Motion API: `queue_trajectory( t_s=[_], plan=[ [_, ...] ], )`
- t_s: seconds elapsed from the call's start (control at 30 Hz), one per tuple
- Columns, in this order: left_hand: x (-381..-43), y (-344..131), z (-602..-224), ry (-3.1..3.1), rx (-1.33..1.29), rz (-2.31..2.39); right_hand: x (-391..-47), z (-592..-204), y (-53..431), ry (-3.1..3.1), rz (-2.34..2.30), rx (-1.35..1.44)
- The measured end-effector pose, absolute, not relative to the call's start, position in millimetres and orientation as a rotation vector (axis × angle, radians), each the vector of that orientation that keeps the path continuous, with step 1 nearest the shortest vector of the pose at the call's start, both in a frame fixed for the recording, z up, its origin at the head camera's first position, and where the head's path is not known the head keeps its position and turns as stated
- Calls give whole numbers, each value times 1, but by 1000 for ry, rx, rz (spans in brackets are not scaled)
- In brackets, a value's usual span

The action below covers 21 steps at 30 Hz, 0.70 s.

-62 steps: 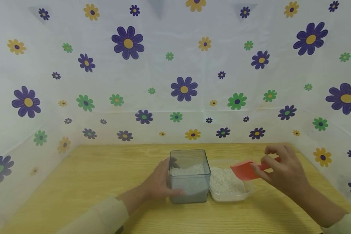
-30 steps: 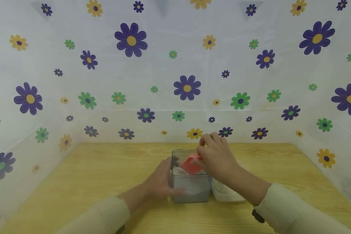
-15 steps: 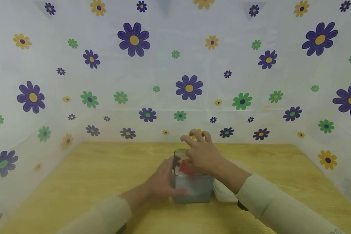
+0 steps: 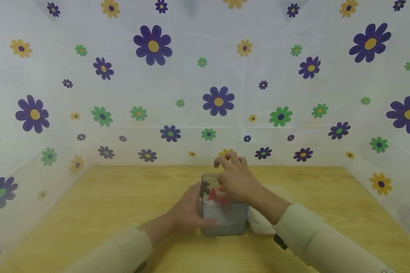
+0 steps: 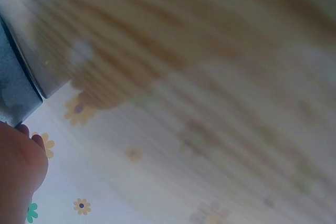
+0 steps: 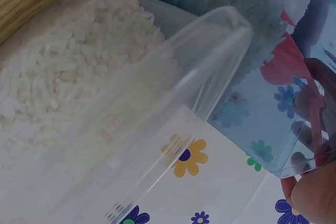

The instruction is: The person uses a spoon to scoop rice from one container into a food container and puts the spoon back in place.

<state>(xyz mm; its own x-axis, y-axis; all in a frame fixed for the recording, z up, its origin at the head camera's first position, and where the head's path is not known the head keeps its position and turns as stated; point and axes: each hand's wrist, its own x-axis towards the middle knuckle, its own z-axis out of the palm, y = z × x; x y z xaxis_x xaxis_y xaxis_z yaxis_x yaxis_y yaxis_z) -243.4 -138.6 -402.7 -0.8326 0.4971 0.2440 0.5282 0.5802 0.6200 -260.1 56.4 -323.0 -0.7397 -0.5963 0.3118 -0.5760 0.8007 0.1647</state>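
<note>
My left hand point(image 4: 189, 212) holds a tall, clear bluish square container point(image 4: 225, 222) from its left side, thumb across the front and fingers behind the wall. White rice fills its lower part, showing through the wall in the right wrist view. Over the opening, my right hand point(image 4: 239, 182) pinches the handle of a red scoop point(image 4: 218, 195), whose blade is inside the container above the rice. A low clear plastic tub point(image 6: 231, 30) heaped with rice point(image 6: 68, 61) stands against the container's right side, partly hidden by my right forearm.
All of it stands on a wood-grain table point(image 4: 140, 189). A white flower-printed sheet point(image 4: 184, 76) rises behind the table and along both sides.
My right hand has carried the scoop left from above the rice tub and down into the square container. The left hand keeps its hold in the same place.
</note>
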Motion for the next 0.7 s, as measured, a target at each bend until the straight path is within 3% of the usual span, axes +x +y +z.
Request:
queue_trajectory(
  t_s=[0.7],
  plan=[
    [-249, -141, -408, -2752, -910, -1089, -263, -326, 56, -2788, 104, 833]
  ],
)
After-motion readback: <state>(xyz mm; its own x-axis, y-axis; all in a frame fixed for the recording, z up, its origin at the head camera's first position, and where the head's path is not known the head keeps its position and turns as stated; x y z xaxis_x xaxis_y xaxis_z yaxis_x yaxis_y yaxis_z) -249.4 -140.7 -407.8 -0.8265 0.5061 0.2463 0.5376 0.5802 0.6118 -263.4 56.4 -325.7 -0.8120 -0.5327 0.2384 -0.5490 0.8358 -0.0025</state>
